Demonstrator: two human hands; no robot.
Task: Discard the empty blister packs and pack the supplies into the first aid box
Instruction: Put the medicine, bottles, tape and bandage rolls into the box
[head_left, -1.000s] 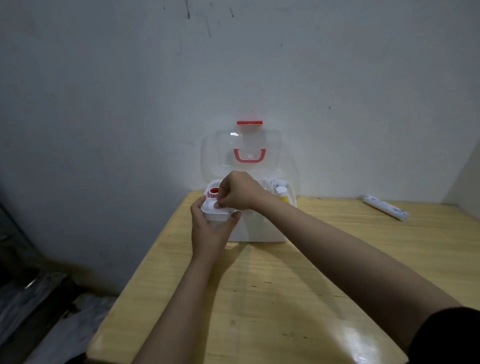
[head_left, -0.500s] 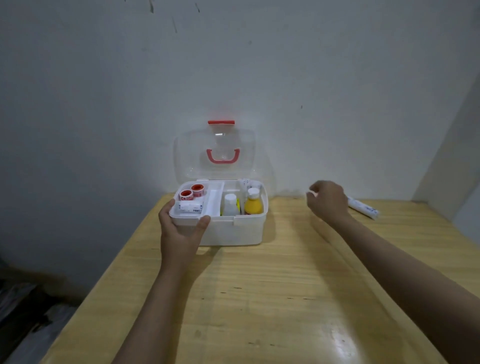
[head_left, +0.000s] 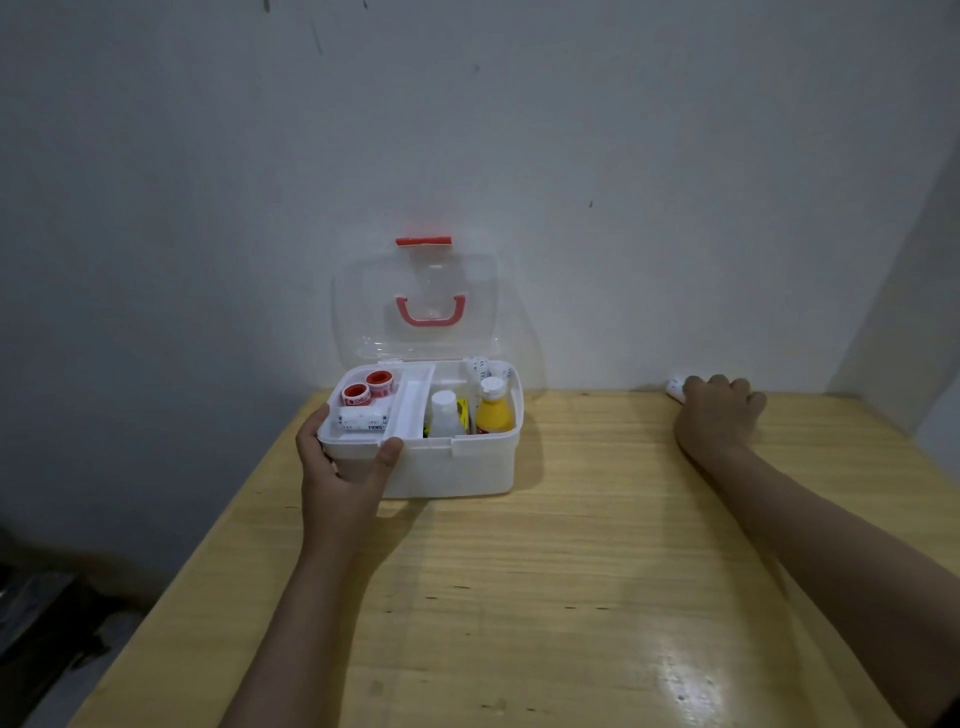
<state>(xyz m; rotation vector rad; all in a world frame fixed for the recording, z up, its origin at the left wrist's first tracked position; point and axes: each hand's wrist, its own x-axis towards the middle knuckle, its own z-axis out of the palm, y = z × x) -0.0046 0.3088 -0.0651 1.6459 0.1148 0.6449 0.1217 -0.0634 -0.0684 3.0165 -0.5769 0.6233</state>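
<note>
The right hand (head_left: 719, 413) has moved away from the first aid box (head_left: 452, 462) and now closes over the wrapped roll (head_left: 675, 388) lying well right of it. The left hand (head_left: 345, 475) grips the box's front-left corner, so the roll is probably next to pack.

One head-worn wide-angle view looks forward and down across the bench (head_left: 571, 571) toward the wall (head_left: 623, 182), at arm's reach.

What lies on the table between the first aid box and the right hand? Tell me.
Nothing: in the head view, only bare wooden table separates the first aid box from the right hand, which covers a white roll by the wall.
</note>
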